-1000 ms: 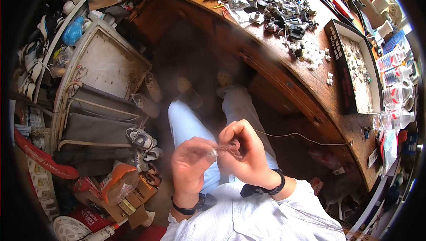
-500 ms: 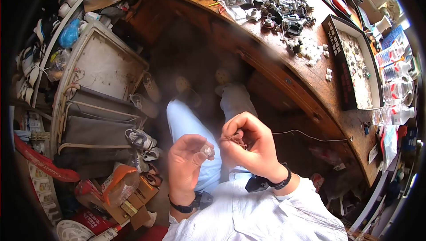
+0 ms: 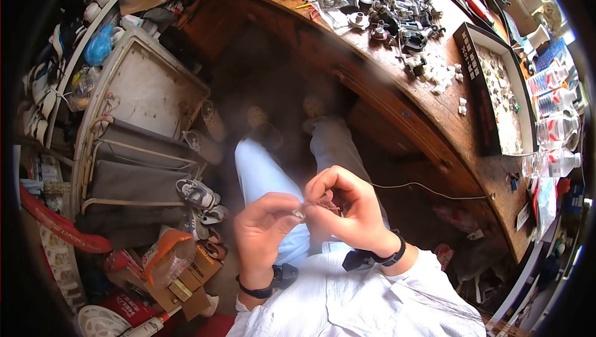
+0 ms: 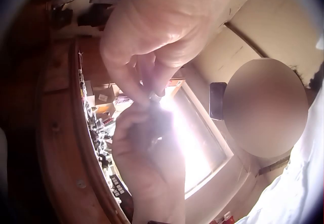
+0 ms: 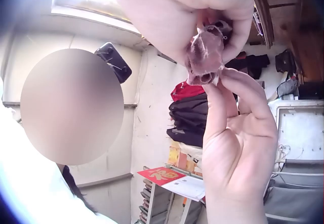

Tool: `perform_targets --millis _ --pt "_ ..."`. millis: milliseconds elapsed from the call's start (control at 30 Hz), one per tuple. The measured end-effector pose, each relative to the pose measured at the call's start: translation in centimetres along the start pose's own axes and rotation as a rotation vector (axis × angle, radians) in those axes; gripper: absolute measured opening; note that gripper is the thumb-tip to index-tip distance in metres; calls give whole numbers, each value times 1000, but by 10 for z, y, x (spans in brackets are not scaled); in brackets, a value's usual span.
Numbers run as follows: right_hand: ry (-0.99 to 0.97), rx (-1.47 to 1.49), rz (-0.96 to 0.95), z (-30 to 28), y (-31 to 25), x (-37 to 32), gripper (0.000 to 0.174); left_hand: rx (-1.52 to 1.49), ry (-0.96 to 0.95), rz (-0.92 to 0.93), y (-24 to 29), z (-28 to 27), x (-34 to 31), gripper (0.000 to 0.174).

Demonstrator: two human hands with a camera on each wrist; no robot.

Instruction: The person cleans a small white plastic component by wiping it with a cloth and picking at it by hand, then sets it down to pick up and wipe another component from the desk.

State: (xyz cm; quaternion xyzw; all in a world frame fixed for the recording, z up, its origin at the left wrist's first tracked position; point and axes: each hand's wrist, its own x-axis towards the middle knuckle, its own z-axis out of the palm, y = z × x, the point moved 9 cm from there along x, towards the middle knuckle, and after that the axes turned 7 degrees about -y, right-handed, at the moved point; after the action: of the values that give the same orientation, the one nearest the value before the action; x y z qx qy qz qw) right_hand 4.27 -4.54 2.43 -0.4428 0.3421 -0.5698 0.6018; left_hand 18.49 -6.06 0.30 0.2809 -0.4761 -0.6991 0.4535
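Both hands meet over the person's lap in the head view. My right hand [image 3: 354, 209] grips a small reddish-brown part [image 5: 206, 54] that has round holes at its ends; the fingers cover some of it. My left hand [image 3: 264, 228] pinches a small whitish piece [image 3: 298, 213] between thumb and fingertips, right at the near end of the brown part. In the right wrist view, the left fingertips [image 5: 223, 77] are up against the lower end of that part. Glare and the fingers hide much of the contact in the left wrist view.
A wooden desk [image 3: 462, 135] curves along the right, bearing a heap of metal parts [image 3: 397, 17], white bits [image 3: 437, 76] and a black-sided box [image 3: 481, 104]. Plastic bottles [image 3: 552, 132] line its far edge. Shoes [image 3: 197, 193] and a cardboard box [image 3: 202, 268] lie at left.
Half a second ago the hands were apart, with the whitish piece visible at the left fingertips. Now they have come together again at the brown part, much as one second ago.
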Motion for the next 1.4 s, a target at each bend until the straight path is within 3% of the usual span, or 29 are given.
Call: perform_targets --millis 267,433,733,1100,1167,1400 --pt "-32 -77 -2 1 -4 1 11 38 154 41 2 0 -8 16" --pt "13 -10 61 -1 5 0 10 573 118 195 27 12 -4 20" --pt "-46 -239 -138 5 -17 3 8 749 138 184 37 9 -3 30" --pt "-86 -374 -203 14 -12 8 6 711 224 189 42 -1 -10 24" --pt "-45 -30 -24 12 4 9 12 730 199 199 44 0 -10 23" --pt "-151 -140 7 16 0 15 14 606 216 177 41 -5 -12 20"
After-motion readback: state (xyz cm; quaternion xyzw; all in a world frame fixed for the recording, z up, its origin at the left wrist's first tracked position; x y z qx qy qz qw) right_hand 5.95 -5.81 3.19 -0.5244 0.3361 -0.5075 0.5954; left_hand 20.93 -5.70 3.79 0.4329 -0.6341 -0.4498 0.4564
